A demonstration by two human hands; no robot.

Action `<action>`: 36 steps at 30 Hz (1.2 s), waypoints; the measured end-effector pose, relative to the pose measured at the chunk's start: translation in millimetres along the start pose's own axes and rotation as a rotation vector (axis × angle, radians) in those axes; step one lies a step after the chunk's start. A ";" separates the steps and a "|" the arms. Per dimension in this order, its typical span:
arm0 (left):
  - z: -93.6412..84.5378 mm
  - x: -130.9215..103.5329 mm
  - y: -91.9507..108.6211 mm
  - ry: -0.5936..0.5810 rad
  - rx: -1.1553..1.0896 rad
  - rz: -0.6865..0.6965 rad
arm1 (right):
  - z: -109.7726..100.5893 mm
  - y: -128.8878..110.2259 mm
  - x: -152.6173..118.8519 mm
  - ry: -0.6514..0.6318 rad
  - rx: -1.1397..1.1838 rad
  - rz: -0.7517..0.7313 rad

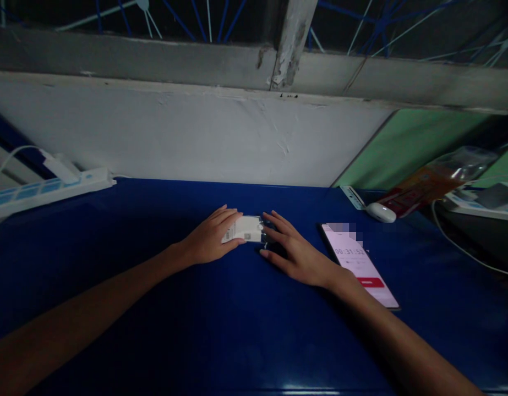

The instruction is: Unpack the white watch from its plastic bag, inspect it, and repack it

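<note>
A small white packet [250, 225] with a dark square code and a clear plastic end lies at the middle of the blue table. My left hand [210, 237] grips its left end, the thumb along the near edge and the fingers over the far side. At the other end is my right hand [293, 250], its fingers apart and the thumb stretched out. Its fingertips reach the clear plastic edge; whether they touch it I cannot tell. What is inside the packet does not show clearly.
A phone [353, 261] with a lit timer screen lies by my right forearm. Behind it are a white rounded case [381, 212], a small card [353, 197] and a red-orange plastic bag [431, 179]. A white power strip [51, 192] stands at left on the blue table [220, 330].
</note>
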State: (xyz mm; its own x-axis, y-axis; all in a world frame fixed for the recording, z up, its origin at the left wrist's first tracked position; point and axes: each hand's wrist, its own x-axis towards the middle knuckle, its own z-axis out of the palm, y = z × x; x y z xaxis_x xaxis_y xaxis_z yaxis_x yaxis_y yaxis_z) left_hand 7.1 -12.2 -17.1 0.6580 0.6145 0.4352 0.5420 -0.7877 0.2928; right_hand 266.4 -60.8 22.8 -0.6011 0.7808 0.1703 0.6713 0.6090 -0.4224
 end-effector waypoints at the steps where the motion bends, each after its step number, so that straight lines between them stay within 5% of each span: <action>1: -0.8 0.1 0.6 0.002 0.008 0.014 | 0.2 -2.0 0.2 -0.003 0.012 0.000; 13: -3.9 2.7 3.3 -0.039 0.008 0.015 | -2.1 5.7 -3.2 -0.068 0.006 0.009; 20: -4.6 2.4 5.4 -0.071 0.048 0.027 | -9.4 26.4 -1.8 0.138 -0.042 0.108; 23: -2.4 1.1 3.4 -0.072 0.067 -0.002 | -6.7 26.5 0.1 0.127 -0.027 0.109; 36: -0.6 -0.2 -0.6 -0.069 0.018 -0.030 | 7.0 13.2 6.7 0.185 0.742 0.185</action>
State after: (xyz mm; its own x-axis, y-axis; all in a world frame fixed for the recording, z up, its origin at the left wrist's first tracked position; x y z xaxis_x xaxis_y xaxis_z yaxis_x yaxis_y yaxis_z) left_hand 6.4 -11.8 -16.9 0.6755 0.6395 0.3670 0.5704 -0.7686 0.2894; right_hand 268.2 -48.4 12.1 -0.3816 0.9109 0.1570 0.2496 0.2651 -0.9313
